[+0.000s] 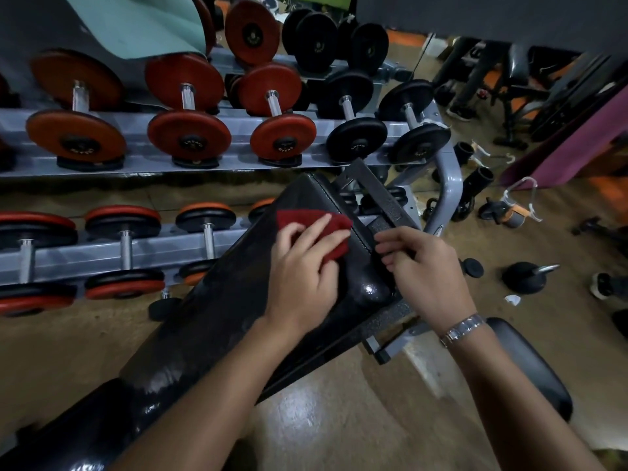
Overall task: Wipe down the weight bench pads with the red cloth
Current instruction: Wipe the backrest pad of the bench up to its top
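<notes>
The black weight bench backrest pad (217,317) slopes up from lower left to its top end at the centre. A red cloth (306,217) lies bunched on the pad's upper part. My left hand (306,266) lies on top of the cloth with its fingers bent over it and holds it against the pad. My right hand (421,270), with a metal watch on the wrist, has its fingers curled round the pad's right edge beside the grey metal bench frame (390,205). A second black pad (530,365) shows at the lower right.
A two-tier dumbbell rack (204,161) with several red and black dumbbells stands directly behind the bench. A kettlebell (525,277), loose weights and other gear lie on the brown floor to the right. A purple mat (574,147) leans at the far right.
</notes>
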`<action>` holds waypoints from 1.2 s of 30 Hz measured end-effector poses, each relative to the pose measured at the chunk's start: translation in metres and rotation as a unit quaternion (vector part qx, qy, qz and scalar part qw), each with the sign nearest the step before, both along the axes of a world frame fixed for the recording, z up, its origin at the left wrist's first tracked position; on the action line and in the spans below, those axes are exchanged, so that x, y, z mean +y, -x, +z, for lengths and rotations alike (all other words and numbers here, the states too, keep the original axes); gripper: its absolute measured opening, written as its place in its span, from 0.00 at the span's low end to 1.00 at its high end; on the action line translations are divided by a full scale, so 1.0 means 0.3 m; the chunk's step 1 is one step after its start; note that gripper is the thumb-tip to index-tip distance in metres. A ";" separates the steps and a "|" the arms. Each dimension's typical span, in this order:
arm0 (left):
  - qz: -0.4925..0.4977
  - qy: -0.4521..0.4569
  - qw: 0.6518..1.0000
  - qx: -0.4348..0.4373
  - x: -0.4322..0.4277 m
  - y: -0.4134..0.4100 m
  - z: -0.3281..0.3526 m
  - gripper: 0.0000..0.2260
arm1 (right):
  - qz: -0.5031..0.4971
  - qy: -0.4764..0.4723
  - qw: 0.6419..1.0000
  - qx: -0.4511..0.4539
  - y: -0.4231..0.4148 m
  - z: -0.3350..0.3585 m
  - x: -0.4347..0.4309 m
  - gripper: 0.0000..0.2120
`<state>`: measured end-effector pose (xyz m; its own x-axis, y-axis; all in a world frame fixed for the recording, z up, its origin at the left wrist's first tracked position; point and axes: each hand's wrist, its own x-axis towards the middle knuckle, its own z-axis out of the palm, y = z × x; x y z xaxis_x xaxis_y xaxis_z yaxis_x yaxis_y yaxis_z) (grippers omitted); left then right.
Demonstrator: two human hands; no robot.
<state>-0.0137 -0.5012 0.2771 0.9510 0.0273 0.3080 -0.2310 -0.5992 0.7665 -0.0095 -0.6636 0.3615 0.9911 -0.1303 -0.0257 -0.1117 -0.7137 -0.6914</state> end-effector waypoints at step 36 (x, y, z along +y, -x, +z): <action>0.018 -0.019 0.999 -0.029 0.099 -0.161 -0.025 0.21 | 0.125 0.294 0.935 -0.155 0.047 -0.057 0.087 0.13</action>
